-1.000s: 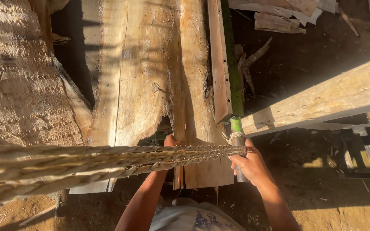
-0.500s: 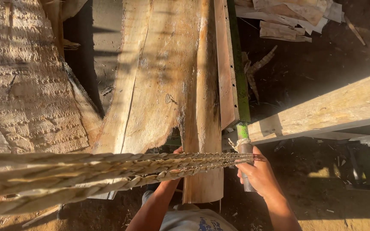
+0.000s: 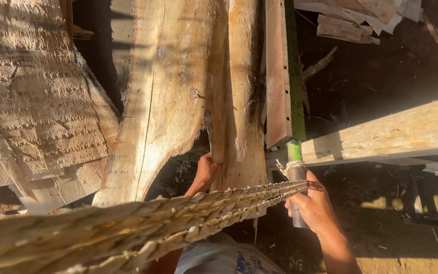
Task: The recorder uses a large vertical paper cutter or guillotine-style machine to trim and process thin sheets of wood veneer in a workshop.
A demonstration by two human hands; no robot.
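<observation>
Plank (image 3: 239,167) | left hand (image 3: 206,172) grips its near end | right hand (image 3: 313,205) at 3 o'clock clasps pole (image 3: 296,167) | keep rope (image 3: 229,203) taut, grip firm

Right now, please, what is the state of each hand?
Left hand: closed, gripping the lower end of the wooden plank.
Right hand: closed around the post wrapped with cord.

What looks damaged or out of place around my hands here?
The wide plank beside your left hand has a ragged, broken lower edge with a curved chunk missing. Offcuts lie scattered on the dark ground at top right. Your right hand grips a green-topped handle.
</observation>
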